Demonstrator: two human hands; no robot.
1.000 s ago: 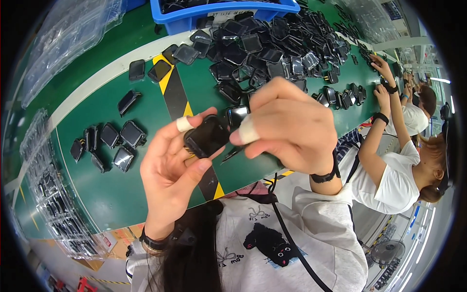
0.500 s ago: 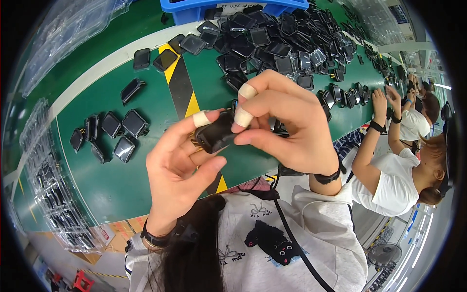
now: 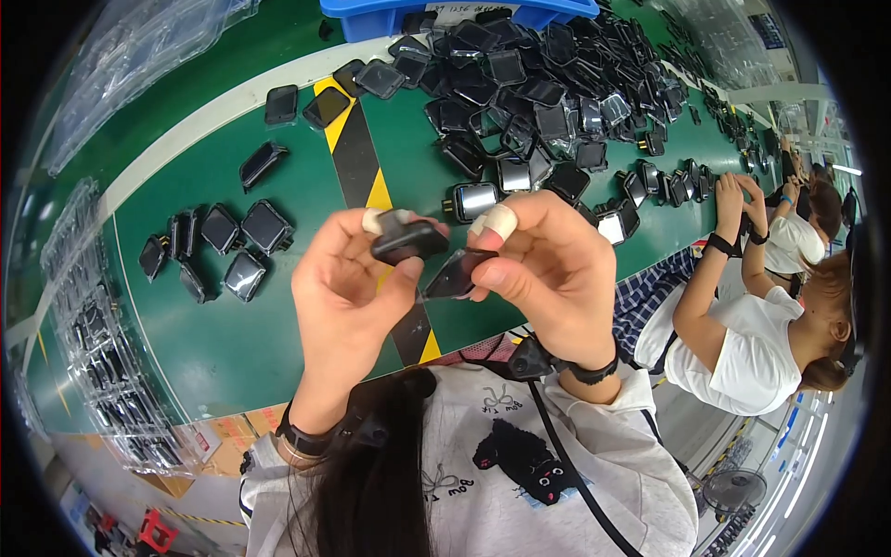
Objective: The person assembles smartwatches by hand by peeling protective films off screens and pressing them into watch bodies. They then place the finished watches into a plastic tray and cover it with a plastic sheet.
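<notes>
Left hand [image 3: 345, 286] clamped black square unit [image 3: 409, 243] in its fingers | Right hand [image 3: 561, 288] pinched thin dark panel [image 3: 452, 277] by a corner, likely sparing its face | Both above green table [image 3: 209, 353]

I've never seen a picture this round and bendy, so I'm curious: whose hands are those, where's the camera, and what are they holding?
There's no robot here, just a person at work. The camera sits on that person's head and looks down through a very wide lens, so straight edges bend. The left hand holds a black rounded piece; the right hand pinches a flat dark piece beside it. On the green table lie a big pile of dark pieces and, to the left, a smaller group.
</notes>
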